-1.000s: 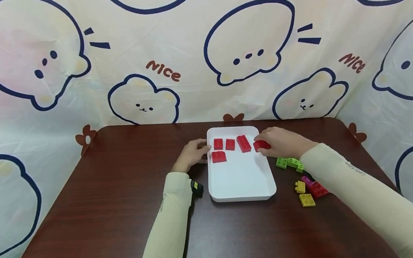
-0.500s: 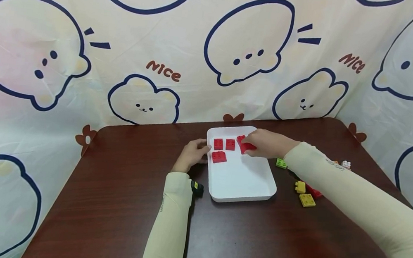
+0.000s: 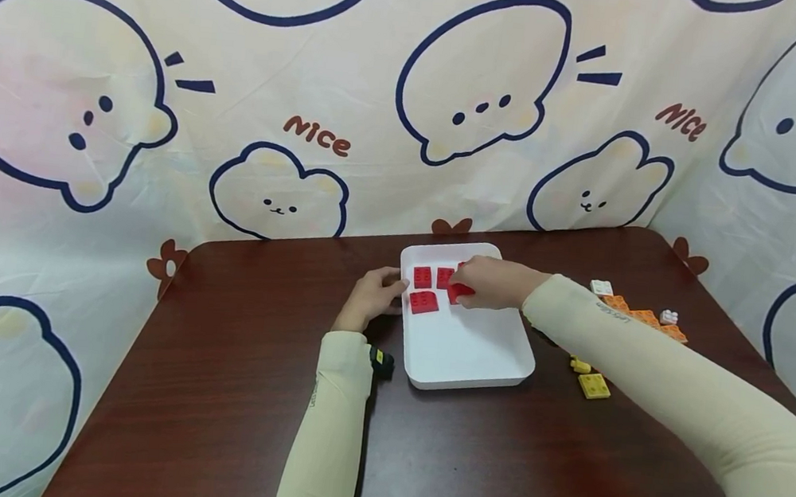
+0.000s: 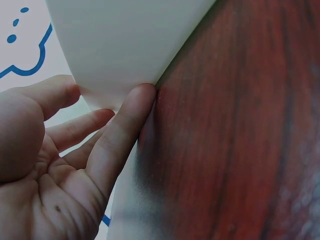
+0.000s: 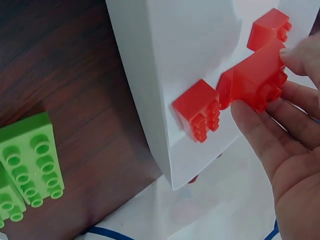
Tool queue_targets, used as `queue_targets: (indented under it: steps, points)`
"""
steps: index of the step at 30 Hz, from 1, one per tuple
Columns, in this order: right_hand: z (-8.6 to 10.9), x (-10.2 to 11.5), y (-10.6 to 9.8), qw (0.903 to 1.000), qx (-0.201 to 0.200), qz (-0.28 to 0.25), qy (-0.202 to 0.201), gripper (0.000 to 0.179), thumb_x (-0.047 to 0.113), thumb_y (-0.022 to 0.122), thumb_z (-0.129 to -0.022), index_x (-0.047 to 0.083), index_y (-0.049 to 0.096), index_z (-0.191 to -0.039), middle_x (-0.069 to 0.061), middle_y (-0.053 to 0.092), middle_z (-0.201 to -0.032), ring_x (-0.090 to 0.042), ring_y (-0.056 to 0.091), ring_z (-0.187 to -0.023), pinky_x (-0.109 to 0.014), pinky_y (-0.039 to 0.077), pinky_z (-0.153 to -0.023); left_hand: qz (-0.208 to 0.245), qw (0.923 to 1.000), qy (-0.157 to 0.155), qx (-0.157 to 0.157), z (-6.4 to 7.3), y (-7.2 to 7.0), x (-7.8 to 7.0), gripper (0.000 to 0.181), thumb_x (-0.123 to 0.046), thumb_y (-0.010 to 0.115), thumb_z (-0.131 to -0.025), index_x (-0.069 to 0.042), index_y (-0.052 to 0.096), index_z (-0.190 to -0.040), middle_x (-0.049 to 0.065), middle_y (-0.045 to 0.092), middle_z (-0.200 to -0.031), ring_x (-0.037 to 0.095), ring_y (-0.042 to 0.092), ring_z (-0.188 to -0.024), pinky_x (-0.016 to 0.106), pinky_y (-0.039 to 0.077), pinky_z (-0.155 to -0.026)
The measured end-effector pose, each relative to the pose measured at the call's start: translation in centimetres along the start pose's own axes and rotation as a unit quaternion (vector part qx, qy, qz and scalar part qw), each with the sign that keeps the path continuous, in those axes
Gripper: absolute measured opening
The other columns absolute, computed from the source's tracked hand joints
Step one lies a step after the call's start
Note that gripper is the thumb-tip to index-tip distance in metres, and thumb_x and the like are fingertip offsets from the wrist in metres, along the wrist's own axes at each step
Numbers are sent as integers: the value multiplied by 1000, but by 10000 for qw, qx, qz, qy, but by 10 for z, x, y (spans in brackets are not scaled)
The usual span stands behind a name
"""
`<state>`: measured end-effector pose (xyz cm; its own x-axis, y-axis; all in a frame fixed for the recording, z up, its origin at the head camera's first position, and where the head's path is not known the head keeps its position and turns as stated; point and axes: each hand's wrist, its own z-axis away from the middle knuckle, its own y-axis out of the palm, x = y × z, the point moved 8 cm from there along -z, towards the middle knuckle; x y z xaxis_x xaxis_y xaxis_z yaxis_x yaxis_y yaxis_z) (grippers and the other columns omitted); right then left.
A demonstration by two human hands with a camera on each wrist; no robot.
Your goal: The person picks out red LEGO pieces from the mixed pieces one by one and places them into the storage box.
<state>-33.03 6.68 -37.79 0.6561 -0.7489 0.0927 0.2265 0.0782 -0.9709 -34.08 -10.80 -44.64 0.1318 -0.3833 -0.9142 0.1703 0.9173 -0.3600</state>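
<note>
My right hand (image 3: 497, 283) pinches a red toy building brick (image 5: 257, 75) between thumb and fingers, over the upper part of a white tray (image 3: 463, 355). My left hand (image 3: 368, 298) holds the tray's left edge, its thumb and fingertips against the white wall (image 4: 120, 45) in the left wrist view. Loose red bricks lie in the tray: a small one (image 3: 422, 277) at the upper left, another (image 3: 445, 275) beside it, and a wider one (image 3: 424, 302) below. A further red brick is mostly hidden behind my right hand.
Right of the tray, on the dark wooden table (image 3: 226, 392), lie a yellow brick (image 3: 594, 386), orange bricks (image 3: 645, 318) and a white brick (image 3: 601, 287). Green bricks (image 5: 32, 155) show in the right wrist view. A printed curtain (image 3: 383, 103) hangs behind.
My right hand has carried the red brick leftward across the tray, below the row of bricks. Its sleeve has uncovered orange and white bricks and now hides the green ones. My left hand stays put.
</note>
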Motion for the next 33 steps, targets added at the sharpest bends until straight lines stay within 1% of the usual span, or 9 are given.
queue_targets:
  steps: [6,14,20,25,33]
  points:
    - [-5,2,7,9999,140,-58,46,45,26,77,-92,15,67,-135,-4,70,-119,-22,64,-106,-33,54,-99,15,10000,52,-10,-2,1,0,53,-29,63,-102,-8,49,-149,16,61,-130,30,68,-108,39,61,-83]
    - [-9,1,17,9997,233,-112,17,49,27,76,-93,13,64,-138,-6,69,-124,-23,63,-112,-37,53,-101,31,10000,44,27,-2,2,-1,53,-28,63,-102,-7,49,-149,16,62,-128,29,68,-106,38,61,-82]
    - [-11,1,19,9995,280,-123,61,49,28,76,-93,13,64,-139,-6,67,-127,-25,62,-116,-38,51,-103,12,10000,19,-8,-1,1,-1,53,-28,63,-102,-7,49,-149,16,61,-129,29,68,-107,38,61,-83]
    - [-13,3,22,9996,247,-72,-63,47,28,76,-94,10,66,-136,-9,69,-123,-25,63,-112,-38,54,-99,38,10000,8,29,-1,1,1,53,-28,63,-102,-7,48,-149,16,61,-129,30,68,-107,38,61,-83]
    - [-17,2,25,9997,175,70,-157,45,28,76,-93,9,68,-133,-9,71,-118,-24,64,-107,-37,56,-96,34,10000,35,31,-1,1,1,54,-28,64,-102,-7,48,-149,16,62,-129,29,68,-107,39,61,-83]
